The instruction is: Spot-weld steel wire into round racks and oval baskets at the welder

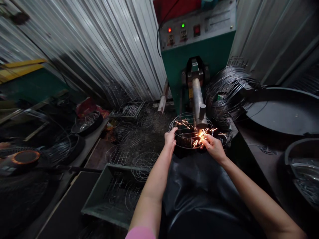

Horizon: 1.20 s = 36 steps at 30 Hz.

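Note:
A round wire frame (185,136) is held level under the metal arm (198,96) of a green welding machine (171,63). My left hand (171,139) is closed on the left side of its rim. At the near right side, my right hand (213,147) pinches the frame close to the electrode tip (201,126). Bright sparks (202,133) spray out there, partly over my right fingertips. Whether the right fingers also hold a small separate piece cannot be made out through the glare. A black apron (199,186) covers my lap below the frame.
A green plastic crate (93,196) with wire pieces stands at lower left, with more wire frames (124,132) piled beyond. Coiled wire (229,89) and a large round pan (286,113) are at right, near a black tub (289,162) of metal parts.

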Each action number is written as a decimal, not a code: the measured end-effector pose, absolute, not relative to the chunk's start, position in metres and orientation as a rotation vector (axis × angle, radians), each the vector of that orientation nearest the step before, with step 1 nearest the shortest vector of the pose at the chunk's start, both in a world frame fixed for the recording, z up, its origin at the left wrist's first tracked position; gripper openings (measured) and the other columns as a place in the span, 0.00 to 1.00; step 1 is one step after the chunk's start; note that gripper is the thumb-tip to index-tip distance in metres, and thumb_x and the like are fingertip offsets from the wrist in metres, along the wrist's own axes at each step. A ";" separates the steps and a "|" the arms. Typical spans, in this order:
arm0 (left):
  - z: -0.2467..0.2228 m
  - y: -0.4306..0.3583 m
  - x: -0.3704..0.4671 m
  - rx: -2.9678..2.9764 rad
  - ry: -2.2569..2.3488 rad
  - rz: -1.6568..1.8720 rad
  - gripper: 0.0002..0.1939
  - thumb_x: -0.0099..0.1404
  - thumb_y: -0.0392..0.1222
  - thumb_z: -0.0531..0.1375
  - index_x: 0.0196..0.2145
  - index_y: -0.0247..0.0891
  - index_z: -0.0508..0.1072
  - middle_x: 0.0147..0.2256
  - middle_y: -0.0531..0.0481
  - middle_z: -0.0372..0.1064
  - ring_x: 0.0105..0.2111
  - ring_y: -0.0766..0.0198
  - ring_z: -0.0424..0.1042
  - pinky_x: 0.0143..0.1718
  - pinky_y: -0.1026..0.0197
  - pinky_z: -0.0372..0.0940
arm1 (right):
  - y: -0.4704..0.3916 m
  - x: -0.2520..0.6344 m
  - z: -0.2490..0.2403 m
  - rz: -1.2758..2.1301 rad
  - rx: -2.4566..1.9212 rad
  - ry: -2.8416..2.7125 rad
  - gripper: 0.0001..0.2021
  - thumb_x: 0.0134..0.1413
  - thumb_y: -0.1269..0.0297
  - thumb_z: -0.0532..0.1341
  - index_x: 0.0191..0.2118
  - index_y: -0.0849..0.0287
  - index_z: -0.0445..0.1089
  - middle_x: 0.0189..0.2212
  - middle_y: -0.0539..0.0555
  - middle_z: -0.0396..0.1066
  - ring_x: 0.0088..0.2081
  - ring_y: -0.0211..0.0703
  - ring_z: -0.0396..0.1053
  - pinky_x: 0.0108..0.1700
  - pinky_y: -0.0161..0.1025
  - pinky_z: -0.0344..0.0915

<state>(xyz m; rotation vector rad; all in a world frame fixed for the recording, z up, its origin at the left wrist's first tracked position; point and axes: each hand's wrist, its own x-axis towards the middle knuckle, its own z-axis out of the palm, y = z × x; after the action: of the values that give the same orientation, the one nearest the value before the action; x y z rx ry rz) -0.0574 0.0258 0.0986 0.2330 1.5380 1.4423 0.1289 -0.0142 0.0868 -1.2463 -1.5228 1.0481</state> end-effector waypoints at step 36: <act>0.090 0.020 -0.051 0.369 1.533 1.542 0.17 0.42 0.45 0.67 0.24 0.34 0.64 0.16 0.58 0.58 0.12 0.75 0.54 0.12 0.71 0.46 | -0.029 0.116 0.071 1.080 -1.214 -1.465 0.18 0.52 0.50 0.55 0.38 0.59 0.69 0.25 0.53 0.70 0.21 0.40 0.67 0.23 0.36 0.64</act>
<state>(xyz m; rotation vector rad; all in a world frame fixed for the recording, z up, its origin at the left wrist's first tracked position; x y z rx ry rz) -0.0510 0.0199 0.0895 0.3693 1.5327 1.5422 0.1161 -0.0294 0.0708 -1.2141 -1.4652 1.0796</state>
